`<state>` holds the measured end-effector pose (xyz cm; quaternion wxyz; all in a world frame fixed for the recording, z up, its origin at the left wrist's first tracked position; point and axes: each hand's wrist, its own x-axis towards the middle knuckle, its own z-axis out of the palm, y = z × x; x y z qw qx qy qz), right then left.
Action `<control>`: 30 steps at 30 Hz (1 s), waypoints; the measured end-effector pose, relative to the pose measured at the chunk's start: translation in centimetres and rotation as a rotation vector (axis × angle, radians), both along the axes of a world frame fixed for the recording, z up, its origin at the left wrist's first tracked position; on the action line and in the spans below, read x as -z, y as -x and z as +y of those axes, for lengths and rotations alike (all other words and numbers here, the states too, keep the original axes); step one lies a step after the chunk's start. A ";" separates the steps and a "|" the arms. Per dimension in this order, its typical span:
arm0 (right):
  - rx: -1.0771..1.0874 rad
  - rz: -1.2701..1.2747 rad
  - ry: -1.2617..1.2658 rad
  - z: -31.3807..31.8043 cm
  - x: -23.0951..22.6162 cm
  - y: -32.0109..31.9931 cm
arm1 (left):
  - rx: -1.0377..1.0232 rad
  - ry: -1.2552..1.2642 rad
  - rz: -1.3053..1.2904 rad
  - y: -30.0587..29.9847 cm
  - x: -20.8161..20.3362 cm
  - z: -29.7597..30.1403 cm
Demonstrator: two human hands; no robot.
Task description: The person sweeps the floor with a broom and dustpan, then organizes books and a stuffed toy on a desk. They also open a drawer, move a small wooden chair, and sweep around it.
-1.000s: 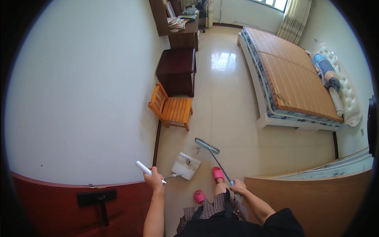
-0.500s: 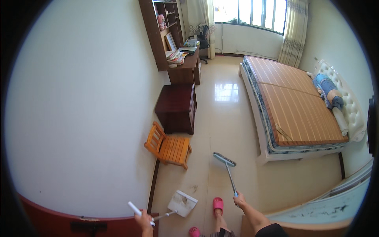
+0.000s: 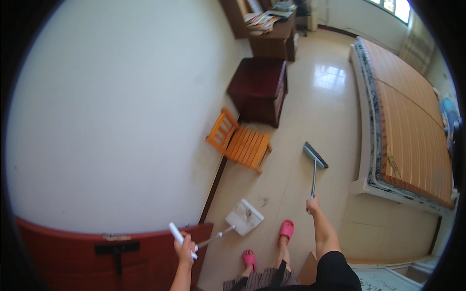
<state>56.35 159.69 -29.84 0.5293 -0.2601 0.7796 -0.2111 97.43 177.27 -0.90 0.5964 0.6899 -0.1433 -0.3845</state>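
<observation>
My left hand (image 3: pixel 185 248) is wrapped round the white grip of a long-handled dustpan (image 3: pixel 245 217). The dustpan's white pan rests on the floor, with dark dirt in it. A small patch of dark debris (image 3: pixel 264 201) lies on the tiles just beyond the pan's edge. Out in front to the right, my right hand (image 3: pixel 313 204) is closed on the handle of a broom (image 3: pixel 316 156). Its pale blue head with dark bristles is at the floor, well apart from the dustpan.
A small wooden chair (image 3: pixel 242 143) stands by the left wall, with a dark red cabinet (image 3: pixel 259 89) and a desk (image 3: pixel 276 36) beyond it. On the right is a bed (image 3: pixel 412 116). A red door (image 3: pixel 63 247) fills the lower left. Pink slippers (image 3: pixel 286 230) are on my feet.
The view has tilted down and turned, so the room appears shifted right and rotated. Both hands keep hold of the dustpan and the broom, and the debris still lies beside the pan.
</observation>
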 end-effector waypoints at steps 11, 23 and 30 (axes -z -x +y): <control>-0.440 -0.034 -0.224 28.9 -6.5 -14.2 | 0.031 0.071 -0.001 -3.3 0.5 1.1; -0.631 0.106 0.013 34.8 -16.1 -15.0 | -0.033 -0.072 -0.045 -6.9 0.5 6.6; -0.308 -0.042 -0.048 28.9 -7.7 -15.8 | 0.026 -0.043 -0.037 -7.9 -1.1 11.5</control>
